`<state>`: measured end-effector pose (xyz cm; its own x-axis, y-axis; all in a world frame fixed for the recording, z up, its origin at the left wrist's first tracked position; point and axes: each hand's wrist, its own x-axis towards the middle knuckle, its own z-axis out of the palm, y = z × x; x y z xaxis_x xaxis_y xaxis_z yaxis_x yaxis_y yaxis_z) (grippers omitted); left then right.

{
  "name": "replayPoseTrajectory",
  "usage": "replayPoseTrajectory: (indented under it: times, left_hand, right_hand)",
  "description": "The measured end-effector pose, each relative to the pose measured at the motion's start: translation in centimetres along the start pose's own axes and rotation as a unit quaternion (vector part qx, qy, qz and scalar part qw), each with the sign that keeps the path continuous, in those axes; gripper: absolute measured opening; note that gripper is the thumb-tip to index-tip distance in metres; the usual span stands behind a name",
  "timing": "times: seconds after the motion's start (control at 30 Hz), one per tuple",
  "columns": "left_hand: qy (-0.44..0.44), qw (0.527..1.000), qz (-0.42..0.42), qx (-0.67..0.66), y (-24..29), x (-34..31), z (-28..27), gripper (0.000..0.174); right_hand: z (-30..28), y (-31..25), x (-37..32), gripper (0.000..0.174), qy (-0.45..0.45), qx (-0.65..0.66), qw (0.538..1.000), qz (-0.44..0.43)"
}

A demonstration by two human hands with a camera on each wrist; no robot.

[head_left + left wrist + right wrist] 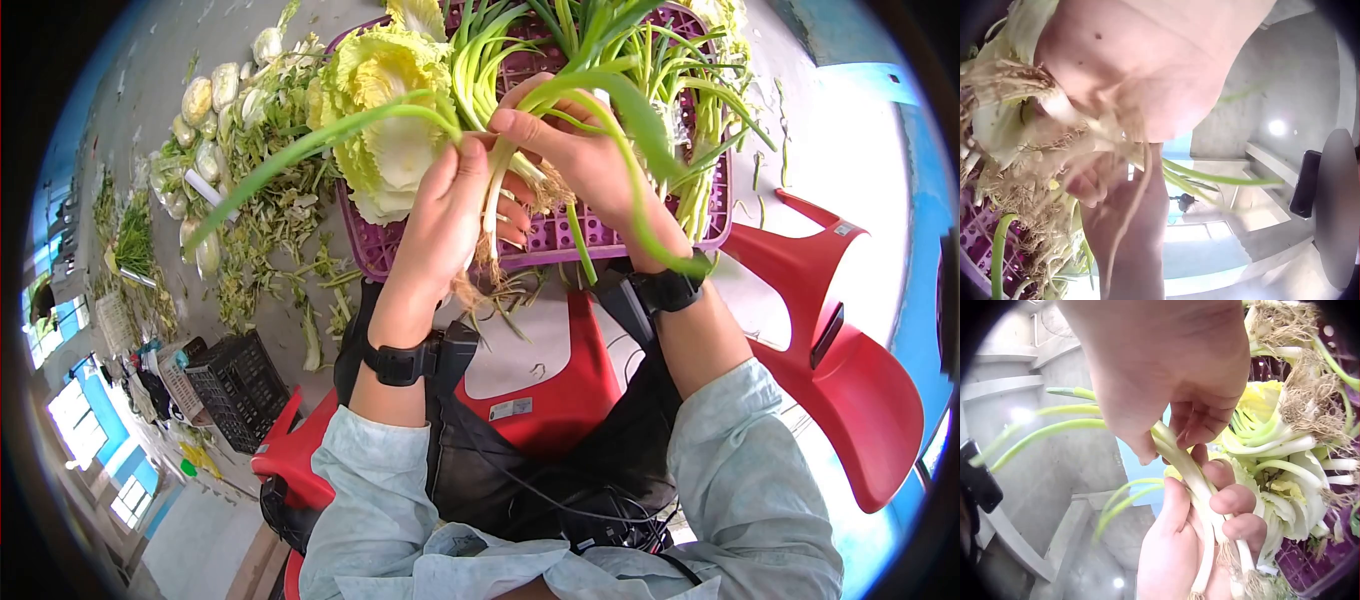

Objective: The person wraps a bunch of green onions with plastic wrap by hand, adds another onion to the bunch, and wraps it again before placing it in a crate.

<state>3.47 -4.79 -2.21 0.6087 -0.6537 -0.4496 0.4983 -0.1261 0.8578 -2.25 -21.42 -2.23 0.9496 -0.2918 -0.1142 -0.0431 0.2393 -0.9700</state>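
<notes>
Several scallions (1192,469), with white stems and stringy roots, are in both hands over the front of a purple plastic crate (555,238). My left hand (450,215) holds their white ends, fingers curled round them, as the right wrist view shows. Higher up, my right hand (590,150) pinches the stems between thumb and fingers. Long green leaves (330,140) arch out to both sides. In the left wrist view, blurred roots (1007,81) hang beside the left hand. A napa cabbage (395,130) and more scallions (480,70) lie in the crate behind.
Trimmed leaves (275,200) lie heaped left of the crate, with several whole cabbages (197,100) beyond. A black crate (238,390) stands at lower left. Red chairs (850,370) stand close to the person, at the right and in front.
</notes>
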Motion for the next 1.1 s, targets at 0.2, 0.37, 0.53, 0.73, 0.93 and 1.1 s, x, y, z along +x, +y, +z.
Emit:
replayPoseTrajectory:
  times: [0.2, 0.37, 0.53, 0.73, 0.93, 1.1]
  left_hand:
    - [0.075, 0.997, 0.011, 0.009, 0.8, 0.2, -0.1, 0.043]
    - [0.040, 0.998, -0.023, 0.039, 0.5, 0.1, -0.5, 0.035]
    - [-0.012, 0.999, -0.033, 0.034, 0.3, -0.2, -0.5, 0.035]
    - [-0.056, 0.995, -0.023, 0.082, 0.2, -0.4, -1.1, 0.038]
    - [-0.112, 0.987, -0.043, 0.110, 1.0, -0.5, -1.5, 0.042]
    - [-0.133, 0.984, -0.053, 0.104, 0.6, -0.6, -1.7, 0.037]
  right_hand:
    - [-0.1, -1.1, -0.2, 0.021, -0.025, -0.074, 0.997, -0.006]
    - [0.6, 0.7, 0.2, 0.029, -0.044, -0.109, 0.991, -0.057]
    - [0.4, 2.0, 0.3, 0.023, -0.021, -0.096, 0.994, -0.050]
    - [0.2, 1.5, 0.1, 0.020, -0.044, -0.110, 0.991, -0.067]
    - [-0.2, 1.0, 0.1, 0.017, -0.086, -0.033, 0.996, -0.010]
    - [-0.9, 0.4, 0.0, 0.015, -0.130, -0.082, 0.988, -0.009]
